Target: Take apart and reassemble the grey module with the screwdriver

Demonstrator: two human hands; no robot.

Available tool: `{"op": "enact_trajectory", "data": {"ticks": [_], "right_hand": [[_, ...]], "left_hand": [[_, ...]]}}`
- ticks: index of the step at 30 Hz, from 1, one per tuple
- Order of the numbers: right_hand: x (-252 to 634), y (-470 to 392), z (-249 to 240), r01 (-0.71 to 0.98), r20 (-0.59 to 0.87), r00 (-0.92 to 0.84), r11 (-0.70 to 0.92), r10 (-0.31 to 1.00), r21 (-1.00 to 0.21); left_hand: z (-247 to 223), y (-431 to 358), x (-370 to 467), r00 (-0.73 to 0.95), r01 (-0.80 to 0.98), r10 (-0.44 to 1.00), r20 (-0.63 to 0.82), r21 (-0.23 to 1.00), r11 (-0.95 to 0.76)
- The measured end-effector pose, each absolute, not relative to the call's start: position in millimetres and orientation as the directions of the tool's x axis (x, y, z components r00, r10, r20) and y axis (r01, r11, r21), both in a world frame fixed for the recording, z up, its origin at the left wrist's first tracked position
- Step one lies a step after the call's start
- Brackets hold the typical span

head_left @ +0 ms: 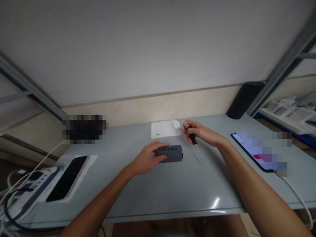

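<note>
Resting on a smooth grey tabletop point(138, 194) against a pale wall point(158, 49), between metal frame posts, a boxy dark vented device point(170, 153) sits gripped at one end by the left hand point(147, 158). The right hand point(194, 131) clasps a black-and-yellow screwdriver point(192, 135), its thin shaft slanting down beside the device. Small dark screws point(157, 135) and a rounded white case point(176, 124) lie on white paper point(163, 127) behind.

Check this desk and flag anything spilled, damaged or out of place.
Nothing clearly stands out. The tiny loose black pieces on the flat white paper sheet are too small to identify, but their tight cluster looks set aside rather than spilled.
</note>
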State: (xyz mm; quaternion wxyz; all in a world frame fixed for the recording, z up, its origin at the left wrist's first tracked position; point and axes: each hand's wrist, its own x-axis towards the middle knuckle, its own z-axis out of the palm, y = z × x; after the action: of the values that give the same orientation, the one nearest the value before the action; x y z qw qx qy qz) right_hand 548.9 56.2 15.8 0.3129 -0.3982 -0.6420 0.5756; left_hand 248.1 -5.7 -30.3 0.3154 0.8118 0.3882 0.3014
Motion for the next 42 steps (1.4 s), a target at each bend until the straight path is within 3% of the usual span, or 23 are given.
{"op": "enact_trajectory", "data": {"ticks": [5,9,20,31,42], "right_hand": [[552.7,65.0,-3.7,0.369,-0.171,-0.441,0.004,0.881,-0.929],[556.2,66.6,-13.6,0.512,-0.257,-0.507,0.047,0.823,-0.858],[542.1,67.3,-18.1,0.514,-0.221,-0.66,0.217,0.718,-0.83],[539.3,64.1,-22.4,0.517,-0.298,-0.62,0.091,0.726,-0.851],[551.8,70.6,-23.2,0.53,-0.212,-0.611,0.195,0.763,-0.825]], "left_hand": [[-46.1,22.2,264.5,0.498,0.46,0.827,0.261,0.728,-0.508],[-57.0,32.1,267.2,0.45,0.515,0.828,0.335,0.659,-0.547],[-63.7,36.5,264.3,0.486,0.575,0.791,0.371,0.546,-0.609],[-71.5,34.8,262.2,0.38,0.544,0.827,0.414,0.623,-0.562],[-74.3,32.0,256.0,0.428,0.55,0.822,0.376,0.613,-0.567]]}}
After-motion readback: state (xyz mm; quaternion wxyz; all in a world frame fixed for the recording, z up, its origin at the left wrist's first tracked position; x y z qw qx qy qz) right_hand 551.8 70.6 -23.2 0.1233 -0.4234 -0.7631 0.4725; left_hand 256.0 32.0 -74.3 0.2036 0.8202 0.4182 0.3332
